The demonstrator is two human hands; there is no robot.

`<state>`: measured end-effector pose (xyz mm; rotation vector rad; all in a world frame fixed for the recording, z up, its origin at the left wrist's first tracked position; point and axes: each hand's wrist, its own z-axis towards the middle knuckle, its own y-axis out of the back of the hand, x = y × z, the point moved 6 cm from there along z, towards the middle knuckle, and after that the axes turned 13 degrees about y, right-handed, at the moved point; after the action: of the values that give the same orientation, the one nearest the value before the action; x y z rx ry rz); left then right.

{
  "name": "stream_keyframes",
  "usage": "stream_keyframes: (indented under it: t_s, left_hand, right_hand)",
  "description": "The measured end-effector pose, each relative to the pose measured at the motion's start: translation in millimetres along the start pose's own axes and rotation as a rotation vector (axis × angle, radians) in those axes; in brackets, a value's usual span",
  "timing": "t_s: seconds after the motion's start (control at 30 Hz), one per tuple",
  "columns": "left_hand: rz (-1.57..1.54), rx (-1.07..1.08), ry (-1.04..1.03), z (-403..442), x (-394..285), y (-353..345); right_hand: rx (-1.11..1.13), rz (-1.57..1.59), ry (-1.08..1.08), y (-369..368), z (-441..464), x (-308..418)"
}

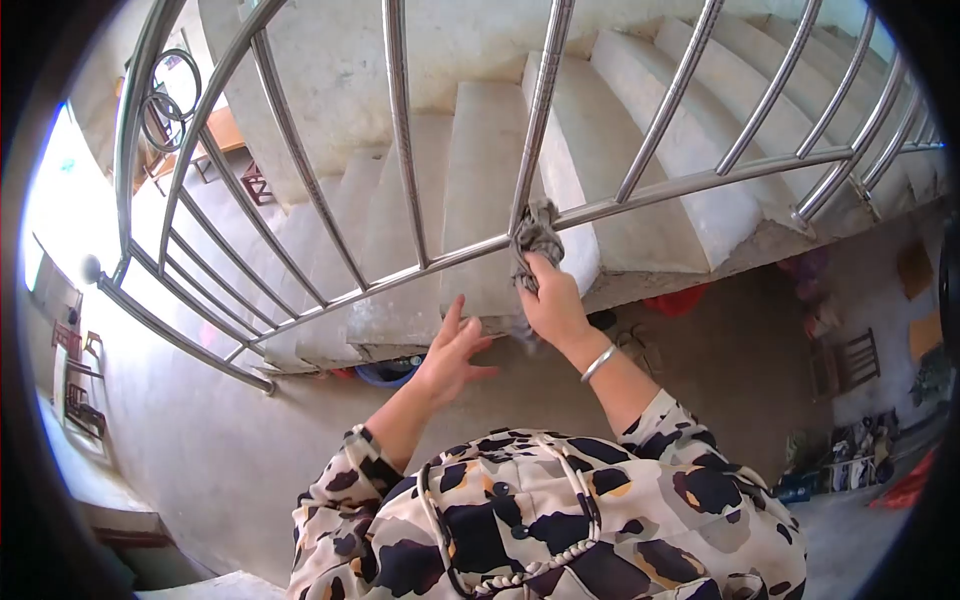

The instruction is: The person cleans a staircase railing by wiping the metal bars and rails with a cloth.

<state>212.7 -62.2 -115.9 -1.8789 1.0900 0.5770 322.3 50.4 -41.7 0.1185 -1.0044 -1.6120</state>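
Observation:
My right hand (550, 305) grips a crumpled grey cloth (538, 240). The cloth is pressed around the foot of an upright bar, where it meets the lower rail (465, 252) of a shiny metal stair railing (403, 130). A loose end of the cloth hangs blurred below the hand. Bare and with fingers spread, my left hand (455, 358) hovers in front of the steps, just below the lower rail, holding nothing. A silver bangle (598, 363) circles my right wrist.
Concrete stairs (487, 170) rise to the right behind the railing. Beneath them are a blue basin (388, 374), a red item (675, 300) and a wooden chair (845, 360). Shoes on a rack (855, 455) stand at the lower right. Further chairs (80, 395) line the left side.

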Motion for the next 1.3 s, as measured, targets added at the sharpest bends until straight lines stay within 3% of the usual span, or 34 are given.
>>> stream_keyframes:
  t_s: [0.03,0.07,0.13,0.2,0.27,0.3,0.37,0.4,0.43,0.47,0.5,0.53,0.57,0.6,0.67,0.7,0.73,0.77,0.93,1.0,1.07,1.1,1.17,1.27,1.3]
  left_hand:
    - [-0.278,0.065,0.090,7.9,5.2,-3.6]
    - [-0.274,0.056,0.084,14.2,4.6,-6.0]
    - [-0.478,0.320,0.181,25.1,7.7,-27.7]
    - [-0.464,0.193,0.196,33.3,15.9,-30.0]
    - [-0.456,0.062,0.178,36.0,9.7,-34.0]
    - [-0.355,-0.033,0.017,27.4,-10.0,-34.2]
    - [-0.119,-0.179,-0.409,-2.6,-66.2,-43.6]
    - [0.053,-0.603,-0.569,-53.7,-130.8,-44.0]
    - [0.122,-0.616,-0.713,-85.3,-172.4,-51.8]
    - [0.045,-0.456,-0.953,-101.8,-210.0,-54.4]
    - [0.124,-0.435,-1.319,-120.8,-248.4,-53.9]
    - [0.310,-0.598,-1.512,-147.9,-276.5,-65.5]
    - [0.405,-0.692,-1.538,-149.4,-305.3,-65.4]
    - [0.499,-0.767,-1.553,-138.5,-329.3,-66.0]
    - [0.676,-0.901,-1.580,-108.0,-361.9,-66.1]
    - [0.831,-1.103,-1.504,-98.9,-343.5,-75.9]
    - [0.758,-0.956,-1.572,-78.1,-329.3,-67.4]
    - [0.780,-0.968,-1.573,-59.6,-315.5,-54.6]
    - [0.708,-0.811,-1.028,28.7,-180.9,32.1]
    - [0.716,-0.857,-0.941,73.2,-113.2,80.3]
    - [0.569,-0.698,-0.830,103.5,-72.8,113.5]
    - [0.519,-0.650,-0.796,92.2,-74.7,103.8]
    - [0.597,-0.836,-0.728,47.3,-90.9,75.9]
    - [0.474,-0.814,-0.757,0.9,-162.9,34.0]
    - [0.451,-0.812,-0.914,-15.9,-190.8,20.3]
  right_hand:
    - [-0.003,0.008,0.009,0.9,-4.5,2.3]
    - [0.066,0.149,-0.032,-1.4,-9.2,3.5]
    - [0.128,0.294,-0.072,-0.3,-19.4,11.2]
    - [0.568,0.529,0.047,-15.2,-36.7,36.3]
    - [0.564,0.619,0.066,-1.1,-36.1,38.6]
    - [0.561,0.713,0.080,6.7,-30.2,40.9]
    - [0.480,1.038,-0.195,33.9,-18.8,37.4]
    - [0.170,1.038,-0.232,71.7,-0.3,14.7]
    - [-0.222,1.058,0.014,97.9,19.4,-2.0]
    - [-0.431,0.861,0.007,128.0,29.5,-23.2]
    - [-0.505,0.484,-0.017,160.4,42.0,-33.3]
    - [-0.617,0.272,0.096,185.7,57.3,-25.7]
    - [-0.720,0.055,0.206,201.6,71.7,-15.9]
    - [-0.714,0.059,0.208,200.8,90.8,-22.1]
    - [-0.854,-0.224,0.214,198.7,109.4,-30.6]
    - [-0.855,-0.219,0.220,191.0,112.7,-36.8]
    - [-0.714,0.148,0.105,172.2,123.8,-57.2]
    - [-0.554,0.506,-0.011,150.9,132.4,-70.4]
    - [-0.630,0.588,-0.071,133.6,127.8,-72.9]
    - [-0.666,0.568,-0.058,132.7,125.0,-71.6]
    - [-0.668,0.587,-0.088,132.2,125.0,-70.7]
    - [-0.671,0.594,-0.079,131.7,125.9,-72.5]
    - [-0.683,0.597,-0.052,130.5,124.4,-77.4]
    - [-0.701,0.606,-0.042,130.6,124.6,-75.4]
    - [-0.699,0.609,-0.043,130.4,124.6,-75.5]
